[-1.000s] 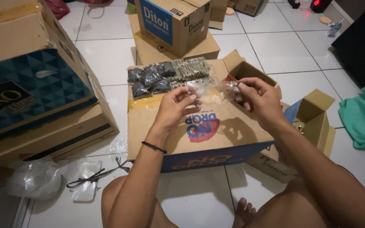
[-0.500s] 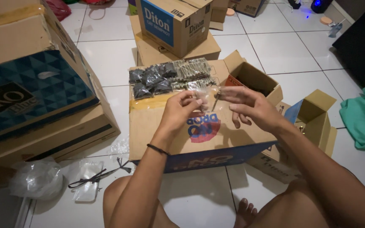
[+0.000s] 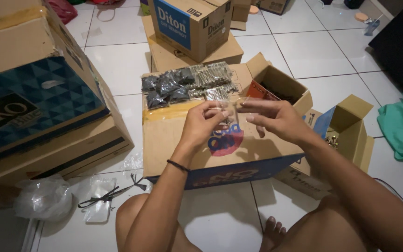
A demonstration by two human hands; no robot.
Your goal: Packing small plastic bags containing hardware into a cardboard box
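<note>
Presently, the left hand (image 3: 204, 122) pinches a small clear plastic bag (image 3: 218, 95) at its mouth, thumb and fingers closed on the film. The right hand (image 3: 272, 117) has its fingertips pressed together on what looks like a thin metal screw (image 3: 244, 100), held at the bag's opening; the item is small and partly blurred. Both hands hover just above a sealed cardboard box (image 3: 173, 135) that serves as the desk. At the far edge of that box lie filled packets, dark ones (image 3: 164, 87) beside silvery ones (image 3: 213, 75). An open carton (image 3: 281, 86) stands to the right, touching the box.

Risk, as judged: the bag is held by one edge only, so the mouth could collapse and the screw miss it, dropping onto the box or tiled floor (image 3: 323, 58). A loose pinch on so small a part could also let it slip.
</note>
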